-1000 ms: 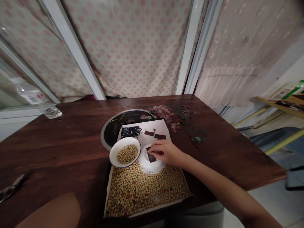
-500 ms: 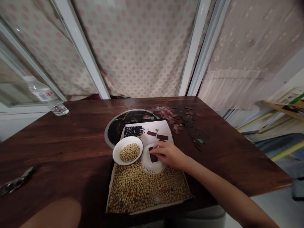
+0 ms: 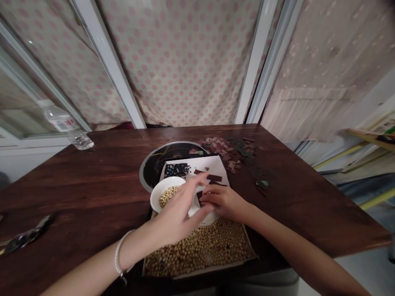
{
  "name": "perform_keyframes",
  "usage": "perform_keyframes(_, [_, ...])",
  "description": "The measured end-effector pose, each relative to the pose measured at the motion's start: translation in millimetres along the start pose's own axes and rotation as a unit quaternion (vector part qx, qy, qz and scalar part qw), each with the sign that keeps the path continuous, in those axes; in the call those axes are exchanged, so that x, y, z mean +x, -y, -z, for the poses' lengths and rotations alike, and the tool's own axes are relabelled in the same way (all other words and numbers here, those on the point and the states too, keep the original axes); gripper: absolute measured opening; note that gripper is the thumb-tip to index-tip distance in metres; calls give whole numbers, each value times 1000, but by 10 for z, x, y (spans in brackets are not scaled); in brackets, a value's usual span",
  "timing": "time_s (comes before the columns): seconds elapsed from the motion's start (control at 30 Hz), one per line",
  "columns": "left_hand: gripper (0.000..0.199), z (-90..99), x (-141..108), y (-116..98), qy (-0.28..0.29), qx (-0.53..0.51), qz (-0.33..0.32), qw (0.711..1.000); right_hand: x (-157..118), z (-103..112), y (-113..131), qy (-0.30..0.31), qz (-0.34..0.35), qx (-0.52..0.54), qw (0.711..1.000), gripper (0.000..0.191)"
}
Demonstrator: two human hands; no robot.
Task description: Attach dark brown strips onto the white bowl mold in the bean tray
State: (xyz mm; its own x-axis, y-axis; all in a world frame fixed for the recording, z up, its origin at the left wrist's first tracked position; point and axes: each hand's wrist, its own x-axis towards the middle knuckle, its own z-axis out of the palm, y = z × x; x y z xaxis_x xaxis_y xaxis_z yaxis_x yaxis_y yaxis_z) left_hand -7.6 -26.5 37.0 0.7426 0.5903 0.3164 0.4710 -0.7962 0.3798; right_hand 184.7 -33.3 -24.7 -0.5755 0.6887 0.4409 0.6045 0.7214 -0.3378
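Note:
My left hand [image 3: 179, 214], a beaded bracelet at its wrist, reaches over the tray with its fingers spread and nothing in them. It partly covers a white bowl [image 3: 156, 192] of tan beads or beans [image 3: 166, 197]. My right hand [image 3: 226, 202] pinches a dark brown rectangular piece [image 3: 199, 198] above a second white dish [image 3: 210, 220], which the hands largely hide. Behind the fingers, more dark brown strips [image 3: 215, 178] lie on the white sheet [image 3: 217, 162] in the tray. Loose tan beads or beans [image 3: 212, 244] fill the tray's near half.
Small black beads [image 3: 177, 169] lie at the tray's far left. Behind the tray is a round dark plate with a pale rim [image 3: 143, 174]. Reddish and green scraps [image 3: 220, 147] cover the back right. A water bottle [image 3: 69, 127] and a shiny dark object [image 3: 27, 238] are at left.
My left hand has come in from the lower left and now reaches beside my right hand. My right hand stays over the dish with the dark piece. The view shifts slightly.

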Motion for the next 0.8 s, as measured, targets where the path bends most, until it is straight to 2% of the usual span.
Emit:
perform_keyframes(0.07, [78, -117, 112, 82, 7, -31, 67, 997, -3, -15, -12, -12, -9, 28, 999, 17])
perform_keyframes(0.17, [99, -313, 99, 169, 25, -23, 64, 997, -1, -43, -28, -27, -25, 60, 998, 18])
perform_keyframes(0.3, [94, -448, 9, 233, 7, -12, 56, 998, -1, -57, -27, -36, -34, 52, 997, 17])
perform_keyframes(0.6, [76, -456, -22, 270, 9, -50, 77, 996, -48, -49, 1, -10, 1, -82, 997, 17])
perform_keyframes(0.8, [78, -421, -37, 246, -4, -40, 72, 997, -20, -87, 41, -1, 1, -103, 995, 10])
